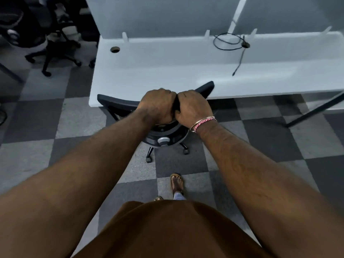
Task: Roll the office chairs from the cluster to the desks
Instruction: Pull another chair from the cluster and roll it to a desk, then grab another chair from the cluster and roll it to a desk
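A black office chair [119, 102] stands against the front edge of a long white desk [167, 71], its seat hidden under the desktop. Only the curved top of the backrest, the back hub and two castors show. My left hand [157, 105] and my right hand [193, 107] sit side by side, both closed around the middle of the backrest's top edge. A cluster of other black office chairs [50, 45] stands at the far left, beyond the desk's end.
A black cable [228, 40] loops on the desk near a grommet hole, with a loose end trailing forward. A slanted black desk leg [314, 112] stands at the right. Grey partition panels [158, 13] rise behind the desk. The floor is checkered carpet tile; my sandalled foot [176, 183] is behind the chair.
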Available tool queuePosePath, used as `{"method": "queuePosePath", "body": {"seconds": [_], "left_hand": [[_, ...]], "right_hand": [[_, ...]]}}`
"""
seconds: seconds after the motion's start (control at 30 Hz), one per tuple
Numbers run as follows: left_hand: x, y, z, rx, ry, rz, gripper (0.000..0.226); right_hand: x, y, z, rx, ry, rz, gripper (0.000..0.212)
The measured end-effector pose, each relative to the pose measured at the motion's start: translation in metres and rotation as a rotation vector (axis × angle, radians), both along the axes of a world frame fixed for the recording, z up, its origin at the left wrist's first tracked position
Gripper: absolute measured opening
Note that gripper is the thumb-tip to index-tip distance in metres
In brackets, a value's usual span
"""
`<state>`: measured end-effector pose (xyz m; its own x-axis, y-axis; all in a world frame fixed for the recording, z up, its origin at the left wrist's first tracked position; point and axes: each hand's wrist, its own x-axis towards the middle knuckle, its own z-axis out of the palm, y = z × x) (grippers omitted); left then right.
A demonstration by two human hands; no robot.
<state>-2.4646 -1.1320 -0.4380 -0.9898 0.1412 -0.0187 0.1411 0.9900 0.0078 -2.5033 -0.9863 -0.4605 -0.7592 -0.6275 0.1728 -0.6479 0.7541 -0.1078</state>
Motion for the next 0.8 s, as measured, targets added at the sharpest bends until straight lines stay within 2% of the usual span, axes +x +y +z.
{"method": "queuePosePath", "body": {"seconds": [0.17,0.43,0.8], "left_hand": [[0.006,0.068,0.017,-0.019,0.02,-0.139,0.028],[0.007,0.239,0.027,-0.106,0.002,-0.4,0.024],[-0.004,0.606,0.039,-0.096,-0.072,-0.688,0.017]], "right_hand": [[0.023,0.072,0.014,-0.012,0.053,-0.139,0.028],[0.055,0.241,0.015,0.029,0.06,-0.338,0.024],[0.094,0.595,0.026,0.068,0.018,-0.701,0.027]]}}
